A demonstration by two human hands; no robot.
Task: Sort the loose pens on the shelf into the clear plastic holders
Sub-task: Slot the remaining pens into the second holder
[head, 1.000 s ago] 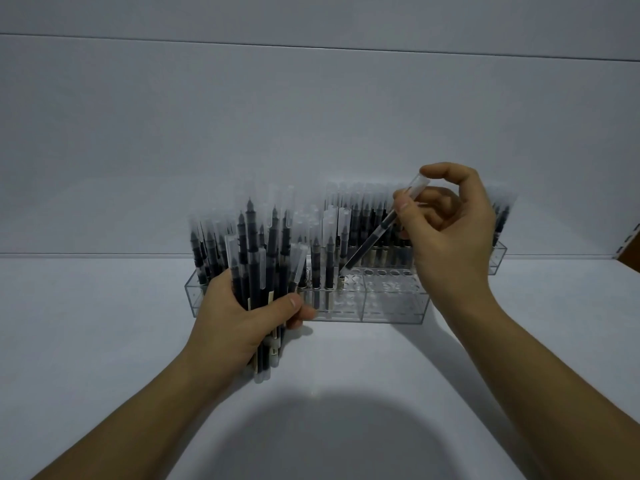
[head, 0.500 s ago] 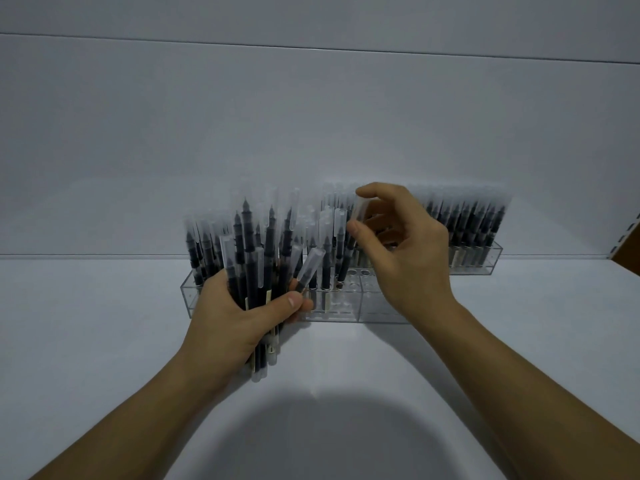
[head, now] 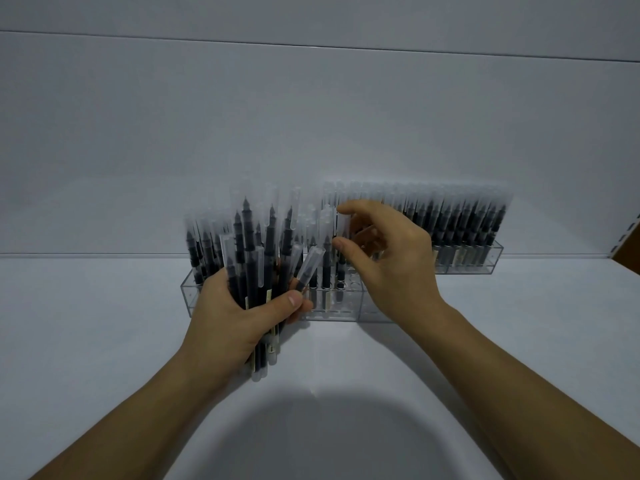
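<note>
The left grip (head: pixel 239 320) is closed round a thick bundle of black-ink pens with clear frosted caps (head: pixel 249 265), held upright, caps up, just in front of the left end of the near clear plastic holder (head: pixel 374 311). One pen of the bundle (head: pixel 310 268) leans out to the right above the thumb. More such pens (head: pixel 325 271) stand upright in the near holder, and a full row (head: pixel 450 220) fills the far clear plastic holder (head: pixel 464 266) to the right, both on the white shelf (head: pixel 104 341). The right grip (head: pixel 391 268) is loosely spread over the near holder, thumb and forefinger apart beside a standing pen's cap; whether they touch it is unclear. This grip hides the holders' middle, and the caps fade into the pale wall.
</note>
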